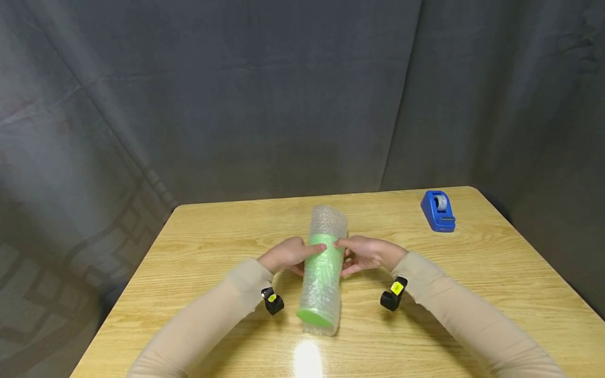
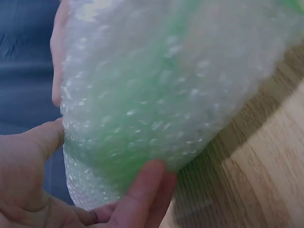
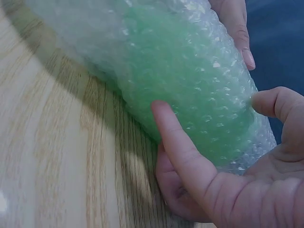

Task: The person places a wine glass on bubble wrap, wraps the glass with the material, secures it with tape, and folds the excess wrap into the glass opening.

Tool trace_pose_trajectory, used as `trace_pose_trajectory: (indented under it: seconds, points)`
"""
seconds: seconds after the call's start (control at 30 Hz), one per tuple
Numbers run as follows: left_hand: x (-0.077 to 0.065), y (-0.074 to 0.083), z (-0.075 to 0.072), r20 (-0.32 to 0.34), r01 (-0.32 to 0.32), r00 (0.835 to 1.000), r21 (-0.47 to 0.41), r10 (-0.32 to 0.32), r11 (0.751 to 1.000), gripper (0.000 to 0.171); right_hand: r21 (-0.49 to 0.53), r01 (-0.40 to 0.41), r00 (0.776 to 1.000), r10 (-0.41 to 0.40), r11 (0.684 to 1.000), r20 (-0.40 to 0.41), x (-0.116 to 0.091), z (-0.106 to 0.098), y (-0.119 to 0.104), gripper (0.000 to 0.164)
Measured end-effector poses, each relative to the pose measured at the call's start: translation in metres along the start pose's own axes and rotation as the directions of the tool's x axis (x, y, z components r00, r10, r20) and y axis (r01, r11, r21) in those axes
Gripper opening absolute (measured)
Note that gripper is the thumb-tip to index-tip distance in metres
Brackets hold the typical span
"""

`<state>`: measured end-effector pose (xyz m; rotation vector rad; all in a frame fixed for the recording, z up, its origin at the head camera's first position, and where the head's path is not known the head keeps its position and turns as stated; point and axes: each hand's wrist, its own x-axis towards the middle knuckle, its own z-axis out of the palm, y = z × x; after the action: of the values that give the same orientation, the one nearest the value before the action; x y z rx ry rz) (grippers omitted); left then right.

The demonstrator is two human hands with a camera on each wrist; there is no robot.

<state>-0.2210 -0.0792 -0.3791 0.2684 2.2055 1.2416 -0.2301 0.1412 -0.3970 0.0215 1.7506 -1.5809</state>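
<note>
We curl our left hand (image 1: 294,252) and right hand (image 1: 367,253) round opposite sides of the green bubble-wrapped cylinder (image 1: 322,281), pointing away from us.

Table (image 1: 212,236): light wood-look top with visible grain, far corners rounded. A bright patch of glare shows toward the near side, at mid-width. Directly on the top, at the far right, stands a blue tape dispenser (image 1: 437,214) carrying a roll of clear tape (image 1: 440,203). Near mid-width, a bubble-wrap bundle (image 1: 322,278) with a green item inside is positioned lengthwise over the surface; whether its underside touches the top cannot be determined.
</note>
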Motion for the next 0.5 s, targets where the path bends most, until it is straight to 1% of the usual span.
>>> trace_pose_trajectory:
  seconds: [0.1, 0.23, 0.37, 0.5]
  points:
    - [-0.001, 0.004, 0.005, -0.055, -0.007, 0.998, 0.074, 0.011, 0.997, 0.058, -0.006, 0.015, 1.000, -0.015, 1.000, 0.016, -0.002, -0.003, 0.001, 0.032]
    - [-0.001, 0.008, 0.009, -0.109, -0.003, 0.994, 0.157, 0.020, 0.988, 0.058, 0.008, 0.020, 1.000, -0.020, 1.000, 0.019, -0.003, -0.006, 0.003, 0.029]
    - [-0.001, 0.011, 0.012, -0.138, 0.009, 0.990, 0.215, 0.021, 0.977, 0.059, 0.026, 0.026, 0.999, -0.027, 0.999, 0.017, -0.004, -0.007, 0.006, 0.029]
    - [-0.001, 0.014, 0.015, -0.152, 0.015, 0.988, 0.268, 0.027, 0.963, 0.059, 0.044, 0.032, 0.999, -0.032, 0.999, 0.008, -0.006, -0.006, 0.006, 0.037]
